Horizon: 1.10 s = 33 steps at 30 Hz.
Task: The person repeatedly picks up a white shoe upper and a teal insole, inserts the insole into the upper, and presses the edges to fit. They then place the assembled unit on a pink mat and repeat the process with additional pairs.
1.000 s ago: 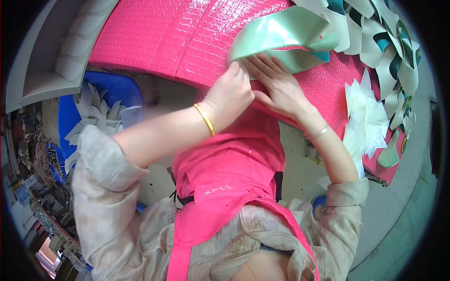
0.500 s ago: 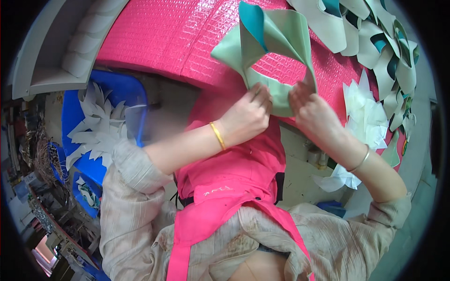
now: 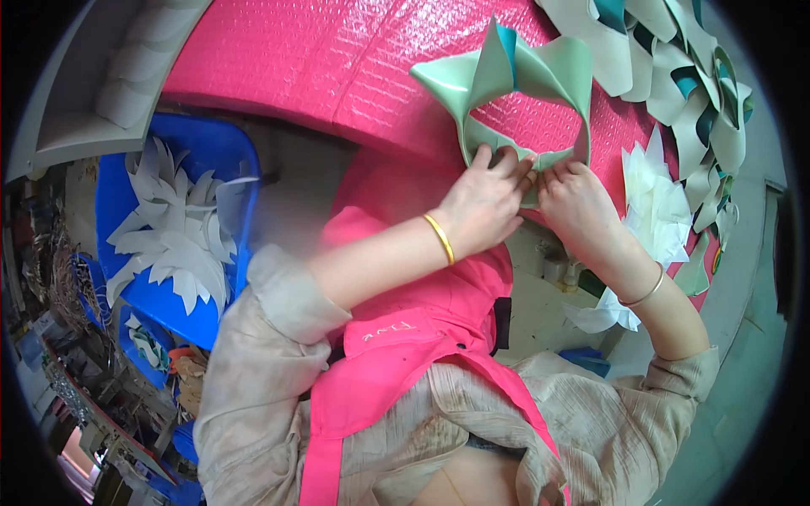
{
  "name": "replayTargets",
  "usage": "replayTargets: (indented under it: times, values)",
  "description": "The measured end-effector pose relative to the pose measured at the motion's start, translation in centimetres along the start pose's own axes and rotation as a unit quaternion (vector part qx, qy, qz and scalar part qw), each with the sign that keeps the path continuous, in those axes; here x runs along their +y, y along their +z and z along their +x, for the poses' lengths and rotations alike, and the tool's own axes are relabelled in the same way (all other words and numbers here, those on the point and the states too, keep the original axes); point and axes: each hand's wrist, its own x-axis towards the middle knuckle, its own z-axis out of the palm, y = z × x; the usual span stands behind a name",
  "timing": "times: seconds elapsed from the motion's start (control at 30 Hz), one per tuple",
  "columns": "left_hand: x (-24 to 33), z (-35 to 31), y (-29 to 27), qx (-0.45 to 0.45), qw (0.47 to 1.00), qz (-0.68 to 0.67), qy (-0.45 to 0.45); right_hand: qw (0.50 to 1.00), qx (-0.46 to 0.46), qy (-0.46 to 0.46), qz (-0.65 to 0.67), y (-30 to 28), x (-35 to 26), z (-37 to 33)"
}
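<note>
A pale green leather-like piece (image 3: pixel 488 80), with a teal patch inside its upper part, forms an open loop above the pink-covered table. It looks like a shoe upper, though I cannot tell for certain. My left hand (image 3: pixel 483 202) grips its near edge, fingers bent over the rim. Close beside it, my right hand (image 3: pixel 577 199) pinches the same edge from the right. The fingertips of both hands almost meet at a seam there. Whatever lies beneath the fingers is hidden.
Pink quilted covering spans the table (image 3: pixel 278 67). Similar pale pieces with teal linings (image 3: pixel 704 110) are heaped at the far right, beside white paper-like pieces (image 3: pixel 654 211). To the left, a blue chair (image 3: pixel 177 316) bears a pile of white cut pieces (image 3: pixel 181 215). A grey shelf box (image 3: pixel 84 139) stands at far left.
Both hands have drawn closer together along the near edge, the left one shifting right. The pale green piece has moved slightly right and turned, so less of its teal side shows.
</note>
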Motion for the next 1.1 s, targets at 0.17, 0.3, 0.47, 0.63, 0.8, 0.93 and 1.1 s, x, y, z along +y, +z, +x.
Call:
replayTargets:
  times: [0.17,0.3,0.47,0.63,0.8,0.93,1.1]
  values:
    - [2.6,2.6,1.0,0.129,0.933,-0.302,-0.143,0.978,0.181,0.004,0.106,-3.9,2.0,-1.8]
    - [1.3,2.1,-2.9,0.243,0.553,-0.767,-0.218,0.733,0.576,0.103,0.347,-5.2,5.0,-3.3]
    - [1.0,-5.9,-2.6,-0.19,0.3,-0.847,-0.394,0.765,0.446,0.162,0.435,2.1,6.6,6.8]
    - [-4.8,-0.8,-7.9,0.134,0.863,-0.461,-0.159,0.761,0.395,0.276,0.434,1.0,5.7,4.9]
    - [-11.5,13.6,-4.8,-0.007,0.986,-0.072,-0.147,0.872,0.357,0.259,0.211,2.9,4.8,6.7]
    - [-9.9,12.9,-7.3,0.023,0.982,-0.11,-0.149,0.835,0.511,0.041,0.2,3.6,3.5,2.2]
    - [-7.7,10.4,-8.3,0.045,0.968,-0.145,-0.198,0.801,0.498,0.146,0.299,1.8,2.7,3.6]
